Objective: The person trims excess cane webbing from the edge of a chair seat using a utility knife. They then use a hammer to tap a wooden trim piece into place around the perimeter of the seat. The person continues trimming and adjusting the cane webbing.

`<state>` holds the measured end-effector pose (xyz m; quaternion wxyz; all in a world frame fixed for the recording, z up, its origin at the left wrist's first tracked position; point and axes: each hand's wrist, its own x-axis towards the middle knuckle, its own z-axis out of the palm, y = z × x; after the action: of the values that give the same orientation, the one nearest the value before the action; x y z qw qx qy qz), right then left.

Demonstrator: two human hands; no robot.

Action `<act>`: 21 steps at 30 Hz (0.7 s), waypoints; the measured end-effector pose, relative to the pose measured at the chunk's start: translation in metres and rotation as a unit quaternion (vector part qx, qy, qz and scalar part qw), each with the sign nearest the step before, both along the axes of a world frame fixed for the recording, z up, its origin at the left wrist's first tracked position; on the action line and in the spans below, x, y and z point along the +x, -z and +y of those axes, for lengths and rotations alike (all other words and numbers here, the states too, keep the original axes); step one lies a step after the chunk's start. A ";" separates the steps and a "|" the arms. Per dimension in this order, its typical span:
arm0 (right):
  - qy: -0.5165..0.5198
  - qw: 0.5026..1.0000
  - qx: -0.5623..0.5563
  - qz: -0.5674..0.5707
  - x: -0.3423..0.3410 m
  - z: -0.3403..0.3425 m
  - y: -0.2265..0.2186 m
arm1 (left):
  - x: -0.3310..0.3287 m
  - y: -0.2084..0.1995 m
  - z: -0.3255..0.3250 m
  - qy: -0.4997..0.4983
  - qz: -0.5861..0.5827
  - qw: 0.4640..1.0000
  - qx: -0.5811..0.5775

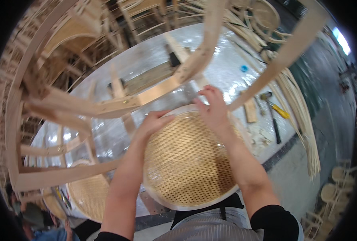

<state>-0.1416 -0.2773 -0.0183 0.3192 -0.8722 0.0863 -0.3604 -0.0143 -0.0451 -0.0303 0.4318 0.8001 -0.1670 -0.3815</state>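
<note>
A round woven cane chair seat (188, 160) with a pale wooden rim is tilted up in front of my body. My left hand (153, 123) grips its far left rim, the thumb lying over the edge. At the far right rim is my right hand (213, 107), its thumb and fingers apart and slightly bent. The right palm side is hidden, so contact with the rim cannot be made out there. Just beyond both hands stands an unfinished wooden chair frame (158, 91) with curved rails and long legs.
The pale, film-covered table (154, 48) carries a hammer (275, 124), a yellow-handled tool (280, 111), a wood block (250, 110) and a blue ring (244, 68). Long cane strips (297, 96) hang over its right edge. Another cane seat (88, 190) lies left. People sit at lower left.
</note>
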 end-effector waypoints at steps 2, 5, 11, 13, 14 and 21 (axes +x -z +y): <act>-0.039 0.996 0.072 -0.018 -0.032 0.019 -0.025 | 0.002 0.001 0.025 -0.070 0.015 0.997 -0.008; 0.016 0.991 0.128 -0.037 -0.109 -0.004 -0.031 | -0.008 -0.012 0.016 -0.080 0.045 0.996 -0.012; 0.370 0.915 0.048 0.154 -0.242 -0.202 0.044 | -0.011 -0.008 -0.002 -0.060 0.067 0.995 -0.042; 0.361 0.875 -0.144 0.290 -0.272 -0.246 0.059 | -0.013 -0.004 -0.005 -0.029 0.063 0.995 -0.072; 0.343 0.873 -0.070 0.341 -0.266 -0.249 0.073 | -0.013 -0.009 0.002 -0.029 0.049 0.996 -0.064; 0.246 0.921 -0.046 0.299 -0.256 -0.264 0.082 | -0.009 -0.017 0.015 -0.117 0.041 0.990 -0.066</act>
<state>-0.3977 -0.5410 -0.1004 0.1396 -0.9043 0.3730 -0.1534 -0.0237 -0.0306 -0.0133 0.5321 0.7674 -0.0790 -0.3490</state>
